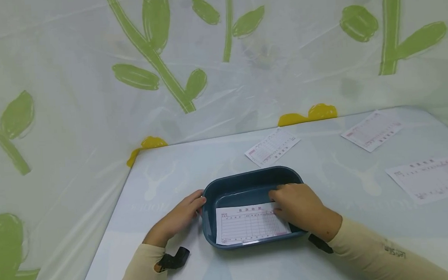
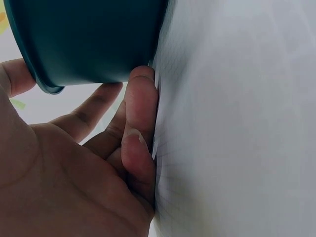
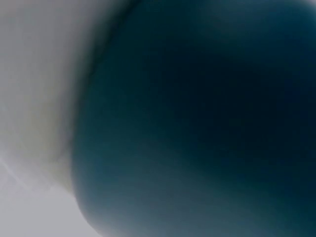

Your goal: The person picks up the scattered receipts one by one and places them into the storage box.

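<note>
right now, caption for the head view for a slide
Right hand on a form in a blue tray, left hand at its rim; three forms lie loose.

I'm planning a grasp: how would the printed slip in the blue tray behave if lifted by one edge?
The slip is thin paper, so probably floppy and very light. It lies partly up the tray wall, so an edge seems reachable. The right hand rests on it; unpinned, it might slide.
</note>
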`<state>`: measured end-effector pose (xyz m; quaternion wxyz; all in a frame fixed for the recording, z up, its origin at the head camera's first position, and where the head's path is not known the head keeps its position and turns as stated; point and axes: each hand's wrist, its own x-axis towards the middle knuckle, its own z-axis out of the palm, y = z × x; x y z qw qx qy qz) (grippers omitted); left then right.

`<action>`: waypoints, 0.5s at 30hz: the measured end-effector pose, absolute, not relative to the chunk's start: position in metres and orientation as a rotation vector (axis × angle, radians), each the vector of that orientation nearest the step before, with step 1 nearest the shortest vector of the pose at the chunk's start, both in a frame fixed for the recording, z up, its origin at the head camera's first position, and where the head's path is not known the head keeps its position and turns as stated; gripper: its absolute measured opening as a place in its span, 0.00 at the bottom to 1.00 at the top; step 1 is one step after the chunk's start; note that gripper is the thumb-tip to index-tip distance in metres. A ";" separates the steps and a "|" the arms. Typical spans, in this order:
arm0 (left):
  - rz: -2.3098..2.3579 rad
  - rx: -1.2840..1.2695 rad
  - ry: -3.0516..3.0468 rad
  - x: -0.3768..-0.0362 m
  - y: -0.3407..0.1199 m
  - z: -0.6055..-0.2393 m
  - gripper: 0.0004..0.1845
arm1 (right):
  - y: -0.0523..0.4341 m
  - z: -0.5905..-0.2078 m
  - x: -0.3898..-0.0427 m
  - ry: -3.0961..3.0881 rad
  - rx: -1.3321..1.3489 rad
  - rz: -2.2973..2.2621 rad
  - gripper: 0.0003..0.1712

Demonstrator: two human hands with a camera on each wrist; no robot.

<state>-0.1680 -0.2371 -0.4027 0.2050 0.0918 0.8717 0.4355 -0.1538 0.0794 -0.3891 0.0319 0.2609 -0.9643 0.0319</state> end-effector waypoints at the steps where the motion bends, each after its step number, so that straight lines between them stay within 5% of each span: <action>1: 1.215 0.250 2.429 -0.167 -0.238 -0.403 0.21 | 0.079 -0.389 -0.153 -2.960 0.806 0.087 0.15; 15: 1.222 0.277 2.415 -0.167 -0.240 -0.403 0.21 | 0.083 -0.380 -0.153 -2.878 0.782 0.265 0.12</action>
